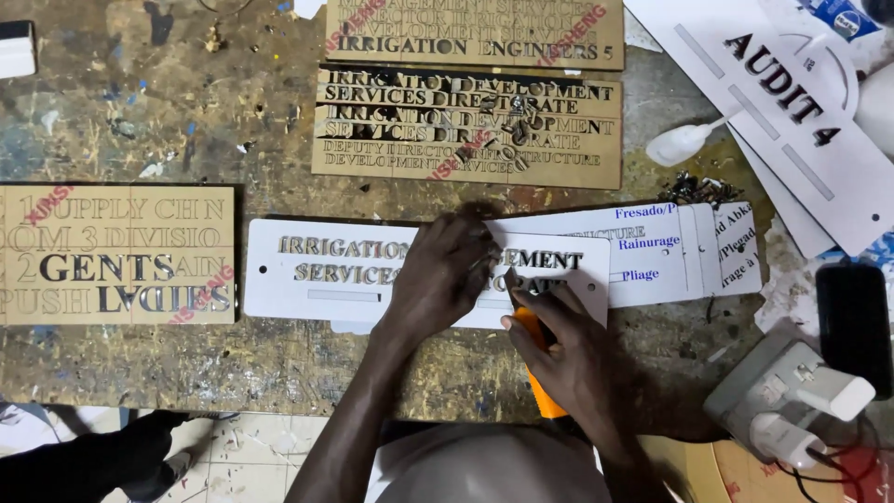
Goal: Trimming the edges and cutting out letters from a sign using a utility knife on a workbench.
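A white rectangular sign plate (317,279) with gold cut-out letters lies on the worn workbench (140,363). My left hand (438,275) presses down on the middle of the plate, fingertips on the letters. My right hand (568,359) grips an orange-handled knife (538,368), its tip touching the plate's lower right part beside my left hand. A white sheet with blue print (652,251) lies under the plate's right end.
Gold sheets with cut-out letters lie at the left (116,253) and at the back (466,126). Another white sign plate (792,102) and a small white squeeze bottle (684,142) sit at the right. A white power strip with plugs (792,396) and a black phone (854,326) occupy the right edge.
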